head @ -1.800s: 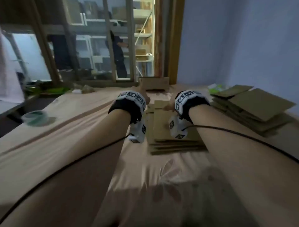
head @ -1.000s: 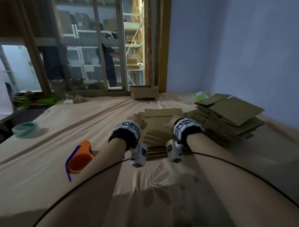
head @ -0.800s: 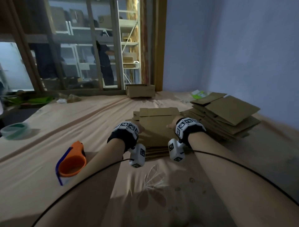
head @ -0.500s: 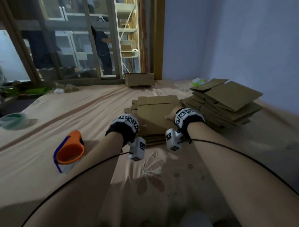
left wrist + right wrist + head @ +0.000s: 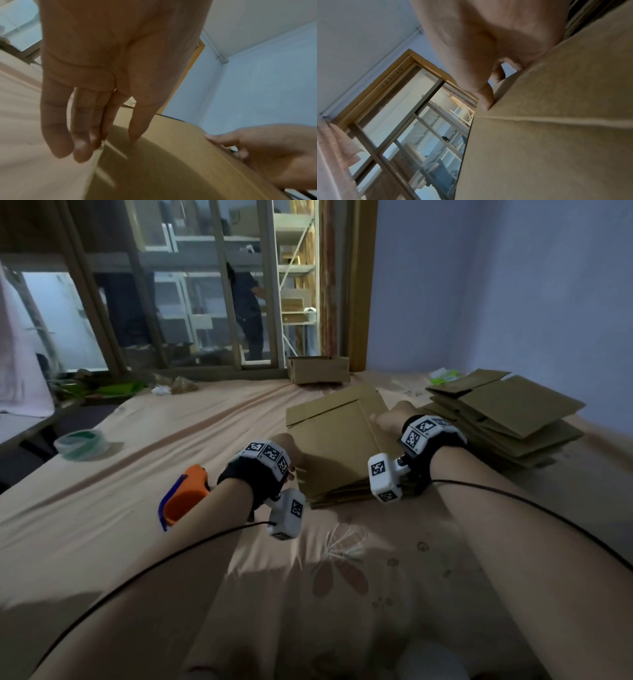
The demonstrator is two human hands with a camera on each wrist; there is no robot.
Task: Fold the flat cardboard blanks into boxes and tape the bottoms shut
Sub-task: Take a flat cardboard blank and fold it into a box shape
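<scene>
Lifted since a moment ago, the top flat brown cardboard blank (image 5: pixel 337 436) tilts off the stack of flat blanks (image 5: pixel 342 491), its long axis running away from the person. Right hand (image 5: pixel 394 417) pinches its right edge; left hand (image 5: pixel 289 448), fingers straight, touches the left.

Bare forearms wear black wrist straps (image 5: pixel 430 455) carrying white marker-printed cubes (image 5: pixel 383 477); thin black cables (image 5: pixel 137 573) trail back along both arms.
</scene>
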